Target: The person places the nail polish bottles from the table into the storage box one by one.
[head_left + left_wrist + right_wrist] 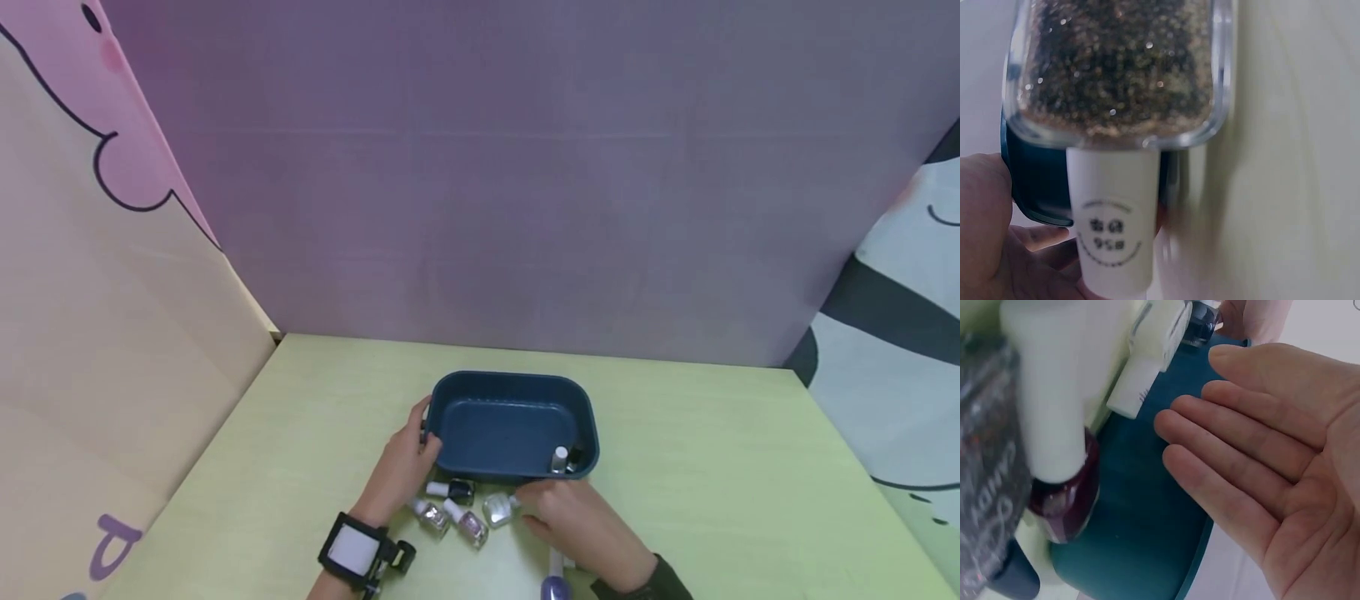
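Tray: blue, upright on the pale surface (pixel 712 467), its long sides running left to right; in its near right corner sit a white-capped bottle (pixel 558 460) and a dark bottle (pixel 575 457).
Hands: the left (pixel 405 458) holds the left end of the tray (pixel 517 379); the right (pixel 566 512) has its fingers straight and side by side, grasping nothing, by the tray's near wall.
Loose bottles: before the tray, two glitter bottles (pixel 472 528), a black bottle (pixel 462 492) and a clear bottle (pixel 497 510), its cap close to the right hand.
Nearest the viewer: a purple bottle (pixel 556 588).
Backdrop: plain purple (pixel 525 208).
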A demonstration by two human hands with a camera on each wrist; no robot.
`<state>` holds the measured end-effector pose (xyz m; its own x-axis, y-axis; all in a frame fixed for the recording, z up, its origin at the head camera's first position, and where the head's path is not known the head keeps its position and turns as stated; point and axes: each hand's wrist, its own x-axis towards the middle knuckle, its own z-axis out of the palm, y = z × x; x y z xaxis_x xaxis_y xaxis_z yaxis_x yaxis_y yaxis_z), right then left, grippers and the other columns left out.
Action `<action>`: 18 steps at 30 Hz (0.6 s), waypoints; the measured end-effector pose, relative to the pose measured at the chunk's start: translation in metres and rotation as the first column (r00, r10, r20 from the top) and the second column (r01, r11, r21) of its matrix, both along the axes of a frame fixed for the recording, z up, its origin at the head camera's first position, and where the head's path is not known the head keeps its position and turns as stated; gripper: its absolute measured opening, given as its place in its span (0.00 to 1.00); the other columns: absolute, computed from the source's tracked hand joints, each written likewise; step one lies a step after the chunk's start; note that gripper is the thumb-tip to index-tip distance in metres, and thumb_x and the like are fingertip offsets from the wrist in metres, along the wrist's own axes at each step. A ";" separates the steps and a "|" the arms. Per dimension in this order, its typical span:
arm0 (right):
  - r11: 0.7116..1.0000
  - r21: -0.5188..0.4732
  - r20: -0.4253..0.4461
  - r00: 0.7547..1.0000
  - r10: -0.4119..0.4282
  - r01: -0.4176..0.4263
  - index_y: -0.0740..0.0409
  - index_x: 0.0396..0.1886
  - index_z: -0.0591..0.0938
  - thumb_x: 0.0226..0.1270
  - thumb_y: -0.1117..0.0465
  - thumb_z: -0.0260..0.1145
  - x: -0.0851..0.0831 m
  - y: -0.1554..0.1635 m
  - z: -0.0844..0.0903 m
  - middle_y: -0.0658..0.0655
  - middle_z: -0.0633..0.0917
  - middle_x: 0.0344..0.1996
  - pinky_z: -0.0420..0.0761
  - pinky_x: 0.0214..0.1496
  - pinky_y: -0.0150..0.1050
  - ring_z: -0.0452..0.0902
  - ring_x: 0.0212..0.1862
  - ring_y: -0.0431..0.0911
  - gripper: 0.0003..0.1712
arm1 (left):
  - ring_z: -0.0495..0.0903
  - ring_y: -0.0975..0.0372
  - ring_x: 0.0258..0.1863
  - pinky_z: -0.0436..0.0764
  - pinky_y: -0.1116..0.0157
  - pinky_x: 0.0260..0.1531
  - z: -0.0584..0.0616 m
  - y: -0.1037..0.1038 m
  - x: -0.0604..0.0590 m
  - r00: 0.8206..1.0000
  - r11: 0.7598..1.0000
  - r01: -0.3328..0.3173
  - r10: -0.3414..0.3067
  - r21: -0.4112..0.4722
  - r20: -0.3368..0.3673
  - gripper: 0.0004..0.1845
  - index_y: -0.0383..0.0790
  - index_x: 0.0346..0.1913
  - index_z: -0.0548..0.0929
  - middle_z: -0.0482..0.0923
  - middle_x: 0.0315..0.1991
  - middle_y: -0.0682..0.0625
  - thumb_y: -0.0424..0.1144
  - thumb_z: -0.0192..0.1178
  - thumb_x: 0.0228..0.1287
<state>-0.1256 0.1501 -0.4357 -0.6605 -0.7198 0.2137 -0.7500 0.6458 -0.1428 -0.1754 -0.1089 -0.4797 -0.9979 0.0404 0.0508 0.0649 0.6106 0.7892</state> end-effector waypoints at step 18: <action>0.999 0.047 0.038 0.999 0.025 -0.027 0.52 0.31 0.86 0.55 0.63 0.74 -0.001 -0.005 -0.006 0.46 0.87 0.30 0.78 0.33 0.33 0.79 0.31 0.37 0.05 | 0.71 0.65 0.21 0.71 0.67 0.20 0.000 -0.001 -0.001 1.000 1.000 0.006 -0.006 -0.001 0.006 0.34 0.45 0.78 0.55 0.78 0.38 0.49 0.37 0.51 0.71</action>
